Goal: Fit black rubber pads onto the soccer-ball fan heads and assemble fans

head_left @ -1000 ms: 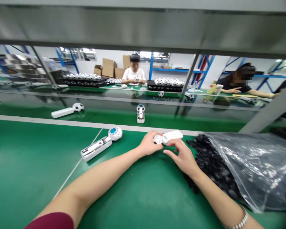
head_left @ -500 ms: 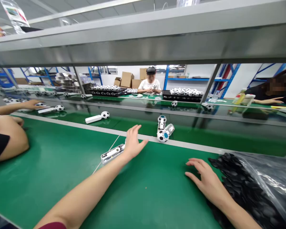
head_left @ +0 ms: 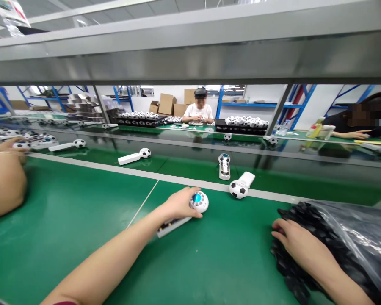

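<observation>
Green bench (head_left: 225,254) faces blue racks (head_left: 250,106), left grip (head_left: 179,202) clasping a white device (head_left: 203,205), right grip (head_left: 300,242) curled, contents unclear.

A maroon sleeve edge (head_left: 65,303) tops the bare left forearm (head_left: 111,256).

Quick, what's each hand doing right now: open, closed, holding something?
Left hand: closed around the white device, at its round end.
Right hand: half-curled at the black pieces; can't tell if holding any.
</observation>
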Demonstrator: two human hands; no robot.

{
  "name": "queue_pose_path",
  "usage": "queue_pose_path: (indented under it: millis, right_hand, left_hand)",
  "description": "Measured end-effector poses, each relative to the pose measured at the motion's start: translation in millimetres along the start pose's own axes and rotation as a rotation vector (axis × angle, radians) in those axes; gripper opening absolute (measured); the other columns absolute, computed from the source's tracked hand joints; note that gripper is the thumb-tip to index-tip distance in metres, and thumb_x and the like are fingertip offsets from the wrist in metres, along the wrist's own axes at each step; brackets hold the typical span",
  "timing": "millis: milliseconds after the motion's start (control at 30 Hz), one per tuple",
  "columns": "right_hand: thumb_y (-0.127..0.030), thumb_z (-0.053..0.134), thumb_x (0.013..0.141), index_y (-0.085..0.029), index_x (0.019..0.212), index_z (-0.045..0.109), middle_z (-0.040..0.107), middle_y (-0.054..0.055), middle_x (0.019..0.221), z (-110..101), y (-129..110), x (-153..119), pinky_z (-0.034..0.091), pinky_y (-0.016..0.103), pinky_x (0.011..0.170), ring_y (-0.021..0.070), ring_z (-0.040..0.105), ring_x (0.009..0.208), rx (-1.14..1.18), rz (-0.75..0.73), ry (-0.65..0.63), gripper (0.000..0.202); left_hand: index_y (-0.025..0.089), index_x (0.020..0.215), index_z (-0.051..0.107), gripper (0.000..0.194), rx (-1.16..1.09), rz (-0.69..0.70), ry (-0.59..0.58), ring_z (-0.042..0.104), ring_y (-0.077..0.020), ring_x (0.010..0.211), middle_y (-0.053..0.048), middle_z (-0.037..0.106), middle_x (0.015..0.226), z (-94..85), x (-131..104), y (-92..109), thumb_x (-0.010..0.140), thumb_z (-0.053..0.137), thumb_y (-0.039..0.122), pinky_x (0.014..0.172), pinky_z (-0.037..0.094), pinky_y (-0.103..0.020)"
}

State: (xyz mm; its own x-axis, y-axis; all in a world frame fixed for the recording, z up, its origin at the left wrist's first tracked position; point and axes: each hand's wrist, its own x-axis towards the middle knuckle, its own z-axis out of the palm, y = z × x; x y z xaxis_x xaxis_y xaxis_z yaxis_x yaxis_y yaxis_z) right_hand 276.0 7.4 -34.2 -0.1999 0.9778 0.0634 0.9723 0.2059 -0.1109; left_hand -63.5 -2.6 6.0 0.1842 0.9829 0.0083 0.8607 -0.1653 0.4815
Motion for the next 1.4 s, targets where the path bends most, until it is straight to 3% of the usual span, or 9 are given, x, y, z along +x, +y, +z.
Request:
queue_pose_path:
  millis: [133, 300, 467, 600, 767, 833, 967, 1200, 1400]
  right_hand:
    - [-0.024, 0.043, 0.082, -0.021, 0.079, 0.057, 0.057, 0.004, 0.081, -4, -4, 0, 0.041, 0.029, 0.064, 0.0188, 0.061, 0.070, 0.047, 0.016, -0.021, 0.015]
    - [-0.017, 0.047, 0.077, -0.020, 0.080, 0.060, 0.058, 0.005, 0.081, -11, -8, -1, 0.042, 0.028, 0.066, 0.0175, 0.059, 0.073, 0.181, -0.050, -0.028, 0.013]
    - [-0.020, 0.046, 0.081, -0.021, 0.077, 0.059, 0.057, 0.002, 0.079, -21, -29, -5, 0.043, 0.029, 0.070, 0.0156, 0.056, 0.073, 0.370, -0.217, 0.064, 0.014]
    - [-0.020, 0.049, 0.082, -0.020, 0.090, 0.058, 0.060, 0.002, 0.086, -24, -51, -12, 0.044, 0.025, 0.071, 0.0136, 0.056, 0.079, 0.607, -0.288, 0.107, 0.012]
    - [-0.014, 0.050, 0.081, -0.020, 0.085, 0.060, 0.060, 0.002, 0.084, -18, -65, -19, 0.043, 0.025, 0.071, 0.0133, 0.055, 0.079, 0.526, -0.384, 0.014, 0.012]
    - [-0.014, 0.052, 0.081, -0.019, 0.083, 0.059, 0.059, 0.002, 0.081, -14, -66, -20, 0.043, 0.026, 0.069, 0.0136, 0.055, 0.076, 0.466, -0.359, -0.003, 0.009]
    - [-0.015, 0.052, 0.081, -0.020, 0.082, 0.060, 0.058, 0.002, 0.082, -9, -66, -20, 0.042, 0.027, 0.070, 0.0143, 0.055, 0.077, 0.398, -0.354, 0.001, 0.009]
    - [-0.017, 0.056, 0.079, -0.019, 0.082, 0.054, 0.058, -0.001, 0.075, -13, -71, -22, 0.043, 0.024, 0.063, 0.0116, 0.053, 0.068, 0.707, -0.316, 0.056, 0.003]
    - [-0.017, 0.053, 0.081, -0.020, 0.091, 0.059, 0.059, 0.001, 0.085, -21, -78, -26, 0.045, 0.024, 0.069, 0.0118, 0.054, 0.077, 0.858, -0.406, 0.066, 0.012]
  left_hand:
    - [0.031, 0.131, 0.031, 0.078, -0.084, 0.032, -0.002, 0.055, -0.0269, 0.099, -0.007, 0.047, 0.119, 25.7, -7, 26, 0.063, 0.065, 0.050, 0.081, 0.045, -0.035]
    - [0.025, 0.129, 0.035, 0.071, -0.327, 0.115, 0.074, 0.045, -0.0251, 0.113, -0.009, 0.039, 0.125, 35.4, -8, 25, 0.065, 0.065, 0.031, 0.095, 0.037, -0.038]
    - [0.028, 0.128, 0.034, 0.068, -0.601, 0.132, -0.093, 0.055, -0.0198, 0.095, -0.006, 0.047, 0.119, 48.3, -11, 34, 0.067, 0.063, 0.022, 0.084, 0.045, -0.035]
    - [0.027, 0.126, 0.035, 0.063, -0.596, 0.144, -0.063, 0.056, -0.0187, 0.090, -0.004, 0.051, 0.112, 59.3, -17, 53, 0.069, 0.062, 0.024, 0.082, 0.046, -0.035]
    - [0.022, 0.106, 0.046, 0.053, -0.318, 0.233, 0.022, 0.054, -0.0238, 0.093, -0.004, 0.054, 0.104, 54.8, -18, 58, 0.061, 0.070, 0.037, 0.080, 0.046, -0.039]
    - [0.020, 0.107, 0.046, 0.050, -0.247, 0.333, 0.066, 0.048, -0.0265, 0.105, -0.008, 0.050, 0.115, 51.2, -17, 55, 0.065, 0.066, 0.038, 0.087, 0.042, -0.041]
    - [0.023, 0.118, 0.044, 0.046, -0.242, 0.538, -0.031, 0.036, -0.0245, 0.121, -0.008, 0.039, 0.131, 46.4, -15, 51, 0.076, 0.058, 0.034, 0.100, 0.032, -0.037]
    - [0.022, 0.108, 0.048, 0.035, -0.303, 0.435, 0.032, 0.047, -0.0212, 0.106, -0.005, 0.049, 0.112, 50.3, -18, 50, 0.076, 0.056, 0.034, 0.093, 0.038, -0.034]
    - [0.023, 0.117, 0.043, 0.052, -0.400, 0.422, -0.179, 0.049, -0.0215, 0.103, -0.005, 0.047, 0.115, 48.5, -16, 56, 0.070, 0.062, 0.033, 0.089, 0.041, -0.034]
